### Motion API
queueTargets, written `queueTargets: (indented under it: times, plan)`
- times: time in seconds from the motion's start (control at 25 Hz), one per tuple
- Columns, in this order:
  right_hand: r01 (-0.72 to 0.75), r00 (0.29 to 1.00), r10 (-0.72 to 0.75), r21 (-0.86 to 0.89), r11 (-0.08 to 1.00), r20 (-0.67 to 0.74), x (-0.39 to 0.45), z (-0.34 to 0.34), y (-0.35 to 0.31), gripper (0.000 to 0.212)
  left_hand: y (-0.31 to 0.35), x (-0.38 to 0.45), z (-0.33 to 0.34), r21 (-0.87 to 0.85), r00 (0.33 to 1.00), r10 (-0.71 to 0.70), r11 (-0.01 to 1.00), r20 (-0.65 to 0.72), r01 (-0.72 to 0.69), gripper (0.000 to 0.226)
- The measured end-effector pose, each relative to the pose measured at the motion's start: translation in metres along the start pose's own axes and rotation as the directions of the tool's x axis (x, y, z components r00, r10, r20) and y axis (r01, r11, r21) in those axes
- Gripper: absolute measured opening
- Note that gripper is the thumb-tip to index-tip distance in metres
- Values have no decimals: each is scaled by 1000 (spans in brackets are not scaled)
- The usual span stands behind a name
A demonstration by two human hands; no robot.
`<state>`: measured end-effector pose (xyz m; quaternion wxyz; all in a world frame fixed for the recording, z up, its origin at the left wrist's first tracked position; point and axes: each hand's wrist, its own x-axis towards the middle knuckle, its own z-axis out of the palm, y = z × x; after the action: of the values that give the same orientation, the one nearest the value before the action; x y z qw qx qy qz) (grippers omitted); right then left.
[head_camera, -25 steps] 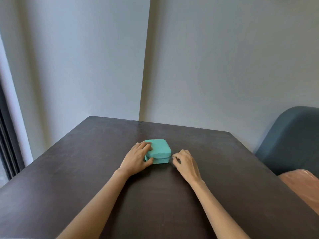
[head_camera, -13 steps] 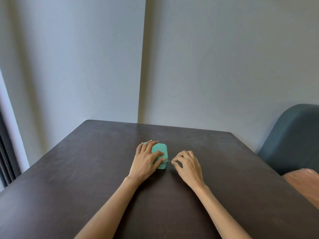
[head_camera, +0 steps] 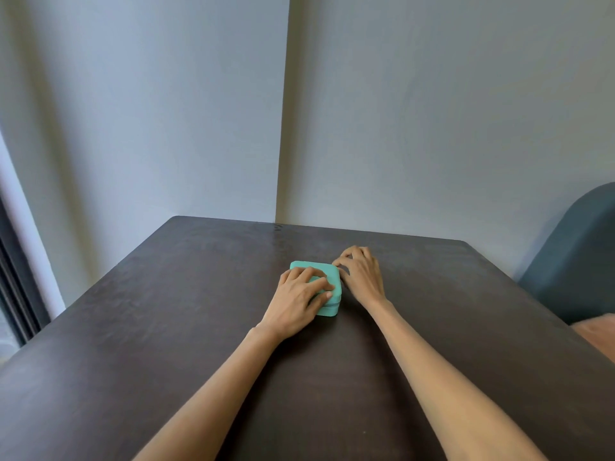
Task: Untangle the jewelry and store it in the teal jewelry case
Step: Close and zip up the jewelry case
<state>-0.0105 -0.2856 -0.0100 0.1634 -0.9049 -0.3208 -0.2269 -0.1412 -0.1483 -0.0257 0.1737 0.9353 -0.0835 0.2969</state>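
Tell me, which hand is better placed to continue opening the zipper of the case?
The right hand: its fingertips pinch at the far right corner of the case, where the zipper runs. The left hand lies flat on the lid, steadying it.

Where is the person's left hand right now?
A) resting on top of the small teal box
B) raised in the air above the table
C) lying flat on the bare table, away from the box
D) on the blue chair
A: the left hand lies spread over the lid of the teal jewelry case, while the right hand works at the case's far right corner.
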Motion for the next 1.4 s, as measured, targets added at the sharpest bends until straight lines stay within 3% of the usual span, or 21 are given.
queueTargets:
  times: [0.2, 0.32, 0.36, 0.44, 0.52, 0.6, 0.72, 0.96, 1.12, 1.4]
  plan:
    - [-123, 990, 104, 222, 967, 95, -3, 7, 3, 18, 2, -2, -1, -5, 1000, -1, 1000, -7, 1, 50]
    - [-320, 942, 328, 474, 820, 67, -19, 0, -12, 16, 7, -5, -5, 6, 1000, -21, 1000, 3, 21, 54]
    - [-370, 905, 424, 566, 736, 40, -28, -5, -19, 15, 8, -5, -8, -41, 997, -75, 996, -31, 74, 59]
    - [-454, 849, 519, 637, 623, 98, -48, -20, -36, 23, 8, -7, -15, -249, 941, -311, 930, -132, 272, 69]
    - [-499, 855, 472, 585, 640, 213, -66, -30, -48, 32, 5, -11, -19, -502, 837, -541, 748, -81, 435, 65]
    - [-490, 871, 419, 528, 694, 257, -74, -35, -59, 38, 2, -17, -20, -587, 800, -598, 632, 46, 506, 47]
    - [-478, 876, 415, 543, 690, 244, -65, -29, -73, 42, -2, -18, -23, -525, 811, -583, 678, 44, 515, 35]
    - [-481, 872, 377, 689, 542, 313, 17, 5, -94, 40, -63, 33, -40, -363, 840, -539, 773, 58, 521, 56]
    - [-471, 879, 329, 738, 483, 345, 102, 47, -97, 35, -130, 92, -32, -277, 811, -586, 777, 9, 565, 56]
    - [-471, 882, 290, 692, 547, 372, 155, 97, -84, 37, -196, 124, -5, -230, 800, -600, 776, 19, 588, 52]
